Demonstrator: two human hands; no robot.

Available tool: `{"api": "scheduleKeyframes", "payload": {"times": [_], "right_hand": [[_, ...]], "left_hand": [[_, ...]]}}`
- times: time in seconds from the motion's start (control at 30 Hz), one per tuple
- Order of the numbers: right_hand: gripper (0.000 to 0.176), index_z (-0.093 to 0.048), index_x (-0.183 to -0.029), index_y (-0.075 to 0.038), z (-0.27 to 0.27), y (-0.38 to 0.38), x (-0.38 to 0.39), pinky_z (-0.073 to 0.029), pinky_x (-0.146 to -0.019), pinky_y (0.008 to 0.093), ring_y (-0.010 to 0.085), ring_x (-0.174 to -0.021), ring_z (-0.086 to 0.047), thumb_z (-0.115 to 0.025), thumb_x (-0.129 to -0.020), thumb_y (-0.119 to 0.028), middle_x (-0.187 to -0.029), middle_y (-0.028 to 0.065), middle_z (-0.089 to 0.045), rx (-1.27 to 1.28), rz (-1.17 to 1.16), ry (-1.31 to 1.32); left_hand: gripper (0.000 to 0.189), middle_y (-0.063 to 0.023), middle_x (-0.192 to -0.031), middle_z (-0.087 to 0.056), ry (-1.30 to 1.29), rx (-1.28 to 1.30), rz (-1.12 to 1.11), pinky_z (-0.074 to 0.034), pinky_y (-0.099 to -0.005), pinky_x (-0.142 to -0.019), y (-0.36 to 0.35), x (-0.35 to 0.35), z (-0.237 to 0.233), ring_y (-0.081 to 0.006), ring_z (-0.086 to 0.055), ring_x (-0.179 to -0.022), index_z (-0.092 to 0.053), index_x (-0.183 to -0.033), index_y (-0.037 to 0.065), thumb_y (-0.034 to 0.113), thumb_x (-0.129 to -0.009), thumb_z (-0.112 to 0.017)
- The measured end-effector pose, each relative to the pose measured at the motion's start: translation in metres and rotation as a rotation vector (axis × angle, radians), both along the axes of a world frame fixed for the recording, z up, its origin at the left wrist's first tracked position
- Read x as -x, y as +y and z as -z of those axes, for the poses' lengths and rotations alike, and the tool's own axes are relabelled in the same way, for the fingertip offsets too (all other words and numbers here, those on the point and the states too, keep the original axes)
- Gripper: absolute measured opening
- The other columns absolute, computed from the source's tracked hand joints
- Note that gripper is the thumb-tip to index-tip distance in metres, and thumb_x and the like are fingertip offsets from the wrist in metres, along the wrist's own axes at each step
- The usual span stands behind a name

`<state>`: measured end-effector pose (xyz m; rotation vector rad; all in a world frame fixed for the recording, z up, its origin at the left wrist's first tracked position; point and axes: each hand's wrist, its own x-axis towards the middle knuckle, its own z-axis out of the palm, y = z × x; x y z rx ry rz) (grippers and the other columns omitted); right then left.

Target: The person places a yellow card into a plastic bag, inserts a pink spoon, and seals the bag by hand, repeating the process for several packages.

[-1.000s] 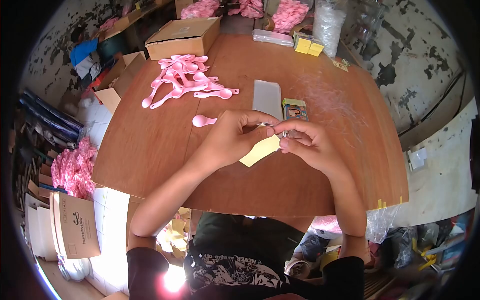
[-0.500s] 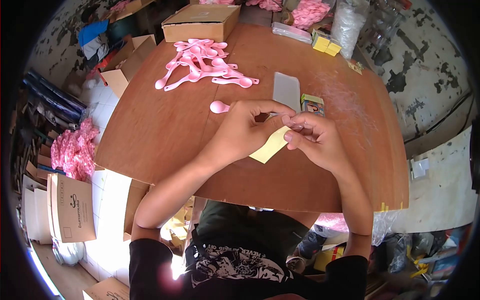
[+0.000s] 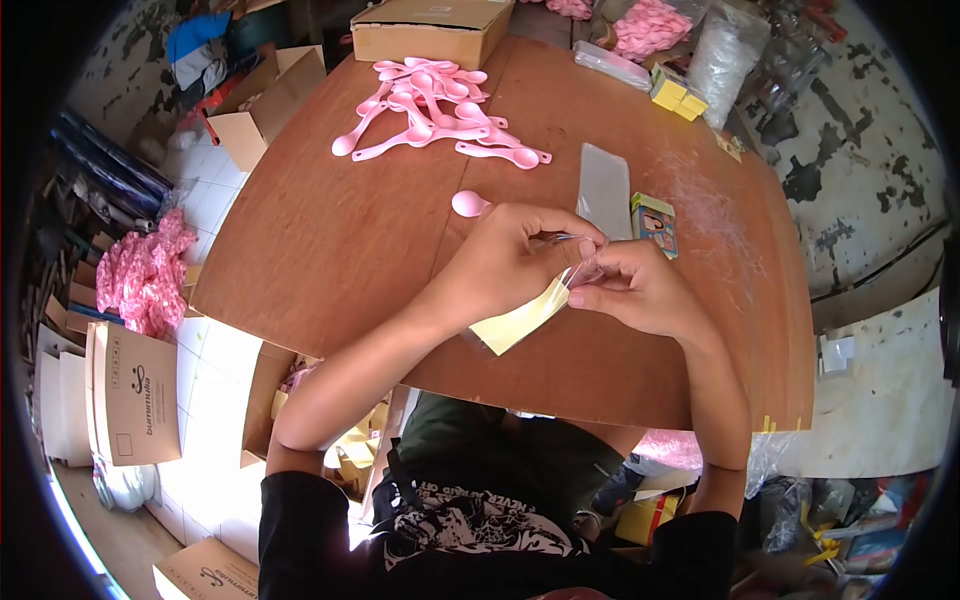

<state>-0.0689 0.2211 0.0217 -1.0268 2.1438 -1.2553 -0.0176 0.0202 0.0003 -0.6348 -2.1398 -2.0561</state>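
In front of me, both hands pinch a clear plastic bag point(image 3: 578, 276) by its top, with a pale yellow card point(image 3: 515, 318) inside and slanting down to the left. My left hand point(image 3: 510, 255) has its thumb and forefinger closed at the bag's upper edge. From the right, my right hand point(image 3: 630, 285) grips the same end between thumb and fingers. Just beyond my left knuckles shows the bowl of a pink measuring spoon point(image 3: 467, 204); its handle is hidden by the hand. Behind my fingers lie a stack of clear bags point(image 3: 604, 190) and a small printed card pack point(image 3: 655, 224).
A pile of pink spoons point(image 3: 425, 110) lies towards the back of the brown table point(image 3: 330, 250), before a cardboard box point(image 3: 430, 30). Yellow card packs point(image 3: 678, 95) and a large plastic bag point(image 3: 727, 62) stand back right. Another person point(image 3: 198, 55) is far left.
The yellow card now slants further down and left, with more clear plastic showing between my hands. My view has shifted, so the table's things appear further right.
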Motion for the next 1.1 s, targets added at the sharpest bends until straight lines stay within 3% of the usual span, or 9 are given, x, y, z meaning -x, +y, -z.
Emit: {"api": "scheduleKeyframes", "payload": {"times": [0.43,0.5,0.63,0.7,0.73,0.77,0.83,1.03,1.1], "right_hand": [[0.015,-0.068,-0.101,0.006,-0.001,0.000,0.005,-0.054,-0.072,0.0255,0.0111,-0.082,-0.063,-0.067,-0.088,-0.002,-0.093,0.0077,-0.068,0.053,-0.040,0.044],[0.016,-0.067,-0.103,0.005,-0.008,0.000,0.009,-0.054,-0.072,0.0255,0.0104,-0.081,-0.062,-0.065,-0.090,-0.004,-0.090,0.0068,-0.067,0.078,-0.061,0.084],[0.024,-0.064,-0.116,-0.003,0.001,0.004,0.043,-0.050,-0.067,0.0231,0.0060,-0.077,-0.059,-0.063,-0.093,-0.011,-0.087,0.0030,-0.066,0.330,0.098,-0.195],[0.020,-0.067,-0.109,-0.003,0.016,-0.010,0.055,-0.050,-0.067,0.0227,0.0057,-0.076,-0.059,-0.063,-0.093,-0.014,-0.086,0.0002,-0.066,0.247,0.298,0.087],[0.017,-0.070,-0.101,-0.004,0.027,-0.019,0.062,-0.051,-0.071,0.0279,0.0131,-0.079,-0.063,-0.065,-0.090,-0.016,-0.086,0.0025,-0.067,0.161,0.250,0.354],[0.017,-0.070,-0.101,-0.004,0.037,-0.025,0.067,-0.051,-0.071,0.0279,0.0131,-0.079,-0.063,-0.065,-0.090,-0.016,-0.086,0.0025,-0.067,0.165,0.252,0.357],[0.023,-0.071,-0.104,-0.006,0.047,-0.040,0.068,-0.049,-0.075,0.0353,0.0256,-0.082,-0.062,-0.069,-0.085,-0.021,-0.086,0.0073,-0.067,-0.107,0.140,0.872],[0.018,-0.069,-0.091,-0.006,0.056,-0.067,0.074,-0.044,-0.086,0.0435,0.0316,-0.094,-0.057,-0.071,-0.081,-0.022,-0.093,0.0094,-0.065,-0.363,0.091,0.871],[0.019,-0.067,-0.086,-0.005,0.054,-0.064,0.071,-0.048,-0.079,0.0413,0.0307,-0.087,-0.062,-0.072,-0.081,-0.022,-0.091,0.0103,-0.067,-0.294,0.106,0.945]], "left_hand": [[0.034,-0.0116,-0.104,-0.070,-0.041,-0.083,0.066,-0.054,-0.0291,-0.083,0.001,0.000,0.005,-0.0148,-0.067,-0.089,-0.062,-0.120,-0.003,0.014,-0.091,-0.068],[0.049,-0.0133,-0.101,-0.070,0.209,0.222,-0.024,-0.053,-0.0341,-0.083,-0.001,-0.007,-0.002,-0.0221,-0.068,-0.087,-0.056,-0.127,-0.002,0.016,-0.085,-0.073],[0.054,-0.0148,-0.098,-0.068,-0.054,0.477,0.161,-0.051,-0.0377,-0.080,-0.004,-0.010,-0.003,-0.0251,-0.067,-0.090,-0.053,-0.127,0.003,0.014,-0.079,-0.074],[0.051,-0.0138,-0.094,-0.067,-0.061,0.484,0.297,-0.051,-0.0362,-0.078,-0.004,-0.008,0.004,-0.0250,-0.067,-0.086,-0.054,-0.125,0.005,0.016,-0.079,-0.074],[0.050,-0.0133,-0.092,-0.067,0.031,0.474,0.443,-0.051,-0.0358,-0.078,-0.003,-0.008,0.006,-0.0247,-0.066,-0.084,-0.054,-0.124,0.004,0.016,-0.080,-0.074],[0.049,-0.0128,-0.090,-0.067,0.122,0.464,0.591,-0.051,-0.0353,-0.077,-0.003,-0.009,0.006,-0.0244,-0.066,-0.083,-0.055,-0.123,0.004,0.017,-0.080,-0.074],[0.050,-0.0123,-0.095,-0.067,0.006,0.527,0.665,-0.050,-0.0342,-0.079,-0.002,-0.010,0.002,-0.0229,-0.065,-0.085,-0.055,-0.124,0.005,0.018,-0.080,-0.075],[0.051,-0.0057,-0.099,-0.066,0.263,0.283,0.503,-0.051,-0.0312,-0.078,0.000,-0.006,0.014,-0.0153,-0.062,-0.086,-0.055,-0.122,0.004,0.018,-0.079,-0.079],[0.051,-0.0018,-0.099,-0.064,-0.021,0.229,0.502,-0.050,-0.0280,-0.078,-0.005,-0.008,0.006,-0.0096,-0.059,-0.088,-0.056,-0.123,0.004,0.015,-0.079,-0.080]]}}
